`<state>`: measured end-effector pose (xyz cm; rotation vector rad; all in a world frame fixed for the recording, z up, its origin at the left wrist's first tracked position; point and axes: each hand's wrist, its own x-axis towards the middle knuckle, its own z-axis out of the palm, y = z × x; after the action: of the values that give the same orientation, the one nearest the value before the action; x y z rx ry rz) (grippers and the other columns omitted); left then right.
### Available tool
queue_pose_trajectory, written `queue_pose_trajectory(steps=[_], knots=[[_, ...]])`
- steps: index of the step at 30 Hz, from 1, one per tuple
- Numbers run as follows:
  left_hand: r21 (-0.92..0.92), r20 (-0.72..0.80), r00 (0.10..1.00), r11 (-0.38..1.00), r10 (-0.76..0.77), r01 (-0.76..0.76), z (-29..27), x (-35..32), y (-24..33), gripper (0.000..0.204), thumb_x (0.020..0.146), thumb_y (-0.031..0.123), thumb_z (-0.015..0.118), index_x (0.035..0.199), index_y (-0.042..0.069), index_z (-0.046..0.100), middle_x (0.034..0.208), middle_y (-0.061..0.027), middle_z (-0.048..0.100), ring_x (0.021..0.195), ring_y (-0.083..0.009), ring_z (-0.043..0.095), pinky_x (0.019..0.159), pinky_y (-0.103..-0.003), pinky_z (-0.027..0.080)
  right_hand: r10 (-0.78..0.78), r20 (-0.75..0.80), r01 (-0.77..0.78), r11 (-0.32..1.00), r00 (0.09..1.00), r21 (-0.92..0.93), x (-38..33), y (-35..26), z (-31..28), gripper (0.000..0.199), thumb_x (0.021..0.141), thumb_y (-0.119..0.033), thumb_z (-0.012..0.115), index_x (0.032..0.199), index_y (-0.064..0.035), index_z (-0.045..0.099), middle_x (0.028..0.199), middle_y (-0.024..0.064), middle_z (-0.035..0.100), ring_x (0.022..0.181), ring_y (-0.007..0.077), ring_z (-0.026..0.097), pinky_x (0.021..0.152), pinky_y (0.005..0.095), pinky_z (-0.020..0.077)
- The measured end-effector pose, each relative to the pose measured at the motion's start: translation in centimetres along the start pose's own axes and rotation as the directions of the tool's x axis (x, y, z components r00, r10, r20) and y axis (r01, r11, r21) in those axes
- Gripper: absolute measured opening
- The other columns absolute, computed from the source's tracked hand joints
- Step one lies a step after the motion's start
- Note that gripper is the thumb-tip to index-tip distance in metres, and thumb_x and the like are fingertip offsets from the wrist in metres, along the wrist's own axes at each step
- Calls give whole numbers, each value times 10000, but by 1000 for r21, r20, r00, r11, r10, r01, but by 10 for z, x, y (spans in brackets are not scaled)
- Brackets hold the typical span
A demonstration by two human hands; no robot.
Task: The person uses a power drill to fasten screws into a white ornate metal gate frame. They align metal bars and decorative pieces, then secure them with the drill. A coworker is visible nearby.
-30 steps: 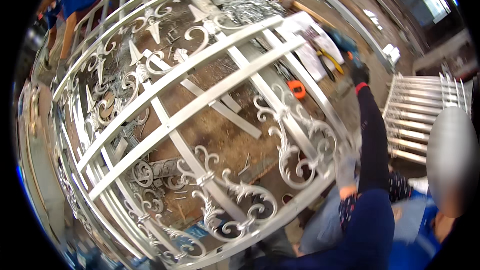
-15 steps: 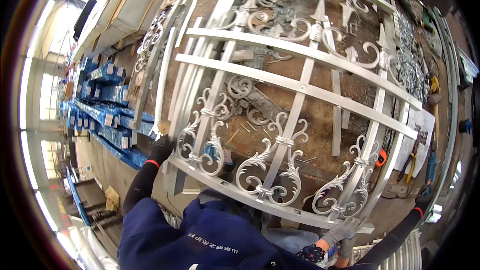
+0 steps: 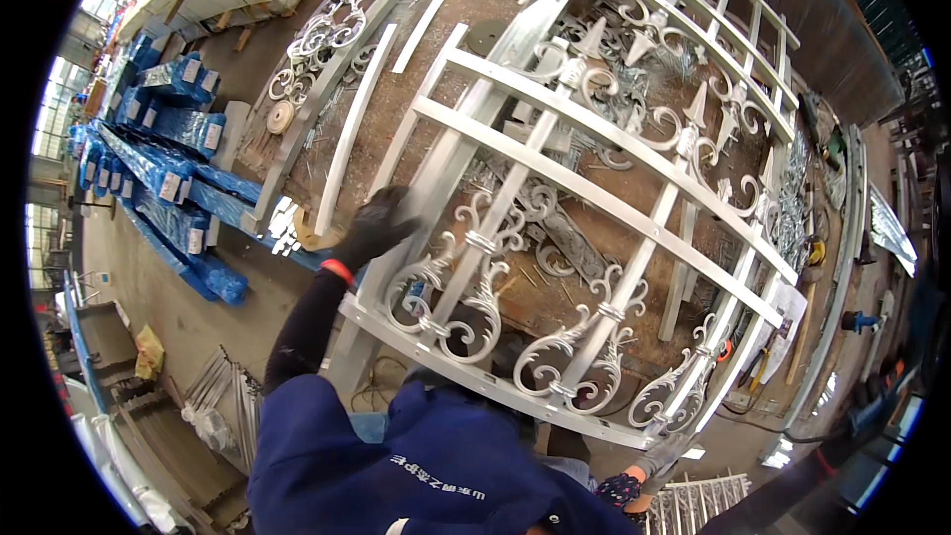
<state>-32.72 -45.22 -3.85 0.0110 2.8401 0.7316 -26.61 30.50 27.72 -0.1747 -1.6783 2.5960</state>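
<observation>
A silvery metal railing panel (image 3: 594, 178) with straight bars and leafy scrolls lies across the workbench. My left hand (image 3: 381, 223), in a black glove with a red band at the wrist, is over the panel's left end bars, fingers apart and slightly smeared. It appears to hold nothing. At the far right my right hand (image 3: 877, 391) is dark and blurred beyond the bench edge; what it holds, if anything, cannot be made out. A dark cable (image 3: 783, 431) runs toward that arm. A co-worker's grey-gloved hand (image 3: 662, 458) rests at the panel's near right corner.
Loose metal bars (image 3: 359, 129) and scroll castings (image 3: 332, 25) lie on the brown workbench (image 3: 466, 0). Blue-wrapped bundles (image 3: 163, 168) stand on the left floor. A paper sheet (image 3: 790, 309) and a yellow-handled tool (image 3: 761, 369) lie at the right. Another railing (image 3: 693, 500) stands below.
My left hand has lifted from the panel's near left corner and moved up and right. My right hand has swung outward to the right. The view has shifted, and the co-worker's hand stays at the corner.
</observation>
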Motion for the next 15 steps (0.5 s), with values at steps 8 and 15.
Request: queue_pose_trajectory(steps=[8,15], knots=[[-187,-257,964,982,-71,23,64,95,-10,621,829,236,593,1364,30,355,1348,-245,423,1216,-403,450,1007,-457,394,173,12,-106,655,985,-748,166,189,367,529,872,-309,615,1250,20,448,826,78,581,638,120,603,512,256,497],[-236,-223,972,971,-73,19,61,103,-4,629,796,213,639,1335,51,359,1364,-224,401,1145,-395,486,906,-500,445,234,152,40,423,960,-905,245,282,467,617,791,-261,701,1263,52,456,857,66,605,686,83,595,596,236,502]])
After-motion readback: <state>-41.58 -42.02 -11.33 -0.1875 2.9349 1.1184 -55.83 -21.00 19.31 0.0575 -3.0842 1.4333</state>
